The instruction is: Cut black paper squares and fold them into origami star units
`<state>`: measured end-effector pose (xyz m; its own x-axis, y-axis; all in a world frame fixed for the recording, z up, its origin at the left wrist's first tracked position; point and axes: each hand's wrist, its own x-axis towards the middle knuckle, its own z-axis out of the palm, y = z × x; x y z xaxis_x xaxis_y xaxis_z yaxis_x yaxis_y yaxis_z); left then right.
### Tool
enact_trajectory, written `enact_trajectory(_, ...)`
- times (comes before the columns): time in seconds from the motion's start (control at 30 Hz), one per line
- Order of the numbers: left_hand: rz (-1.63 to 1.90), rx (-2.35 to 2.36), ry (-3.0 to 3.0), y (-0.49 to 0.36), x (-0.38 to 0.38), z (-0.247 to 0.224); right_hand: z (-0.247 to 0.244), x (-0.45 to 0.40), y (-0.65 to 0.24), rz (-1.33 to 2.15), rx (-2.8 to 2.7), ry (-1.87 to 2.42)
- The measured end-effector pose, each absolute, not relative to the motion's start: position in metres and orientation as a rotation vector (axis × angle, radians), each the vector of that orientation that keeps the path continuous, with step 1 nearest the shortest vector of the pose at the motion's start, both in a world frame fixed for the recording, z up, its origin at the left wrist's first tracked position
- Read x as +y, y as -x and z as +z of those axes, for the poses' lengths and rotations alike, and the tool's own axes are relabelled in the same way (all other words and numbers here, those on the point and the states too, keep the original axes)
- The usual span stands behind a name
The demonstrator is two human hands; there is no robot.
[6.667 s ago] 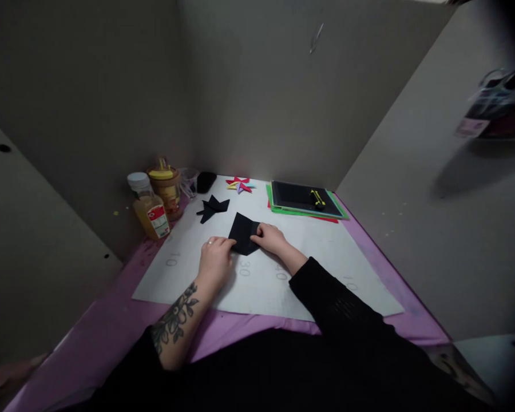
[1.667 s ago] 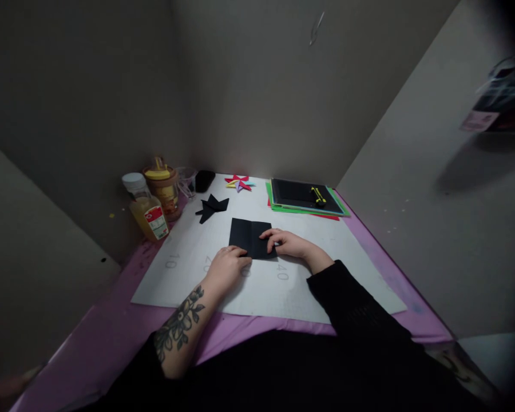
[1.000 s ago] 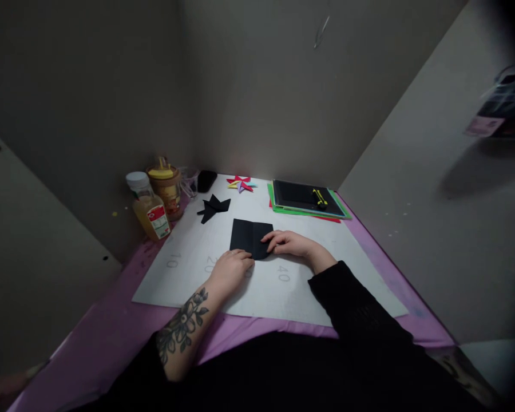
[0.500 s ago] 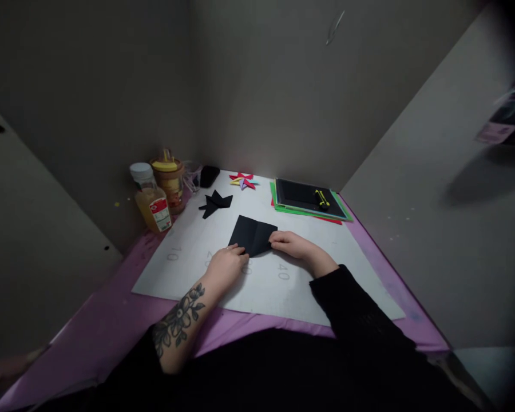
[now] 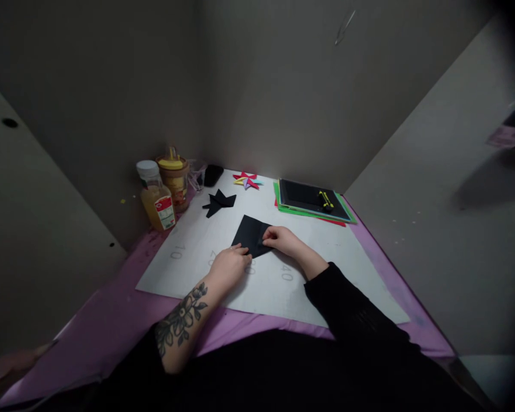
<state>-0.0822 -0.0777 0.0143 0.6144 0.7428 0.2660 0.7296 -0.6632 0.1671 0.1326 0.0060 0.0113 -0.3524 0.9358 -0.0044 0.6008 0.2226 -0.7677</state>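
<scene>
A sheet of black paper (image 5: 245, 232) with a crease lies flat on the white board in front of me. My left hand (image 5: 230, 264) rests on its lower left edge, fingers stretched out and pressing it down. With closed fingertips, my right hand (image 5: 282, 239) pinches the right part of the paper, which is turned in toward the middle. Its fingers partly cover that side. Beyond the sheet lies a folded black paper piece (image 5: 218, 203) with pointed arms. Farther back is a multicoloured folded paper star (image 5: 246, 181).
The white board (image 5: 189, 274) bears printed numbers and lies on a pink cloth (image 5: 111, 309). A bottle (image 5: 157, 197), a brown cup (image 5: 177, 182) and a dark object (image 5: 213, 175) stand back left. Back right, a yellow-and-black tool (image 5: 325, 201) tops a stack of coloured sheets (image 5: 298, 197). Walls close in the corner.
My right hand has moved left, bringing the right side of the black paper in toward the middle. My left hand stays on the lower left edge. The view has shifted slightly.
</scene>
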Motion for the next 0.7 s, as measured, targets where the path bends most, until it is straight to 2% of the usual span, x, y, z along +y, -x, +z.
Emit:
enact_trajectory(0.23, 0.470, 1.290, -2.767, 0.0808, -0.0777, 0.0167, 0.0116, 0.0006, -0.1267, 0.828, -2.028, 1.464)
enact_trajectory(0.7, 0.484, 1.300, -2.707, 0.0800, -0.0780, 0.0187, 0.0051, 0.0043, -0.1273, 0.892, -1.939, 1.448)
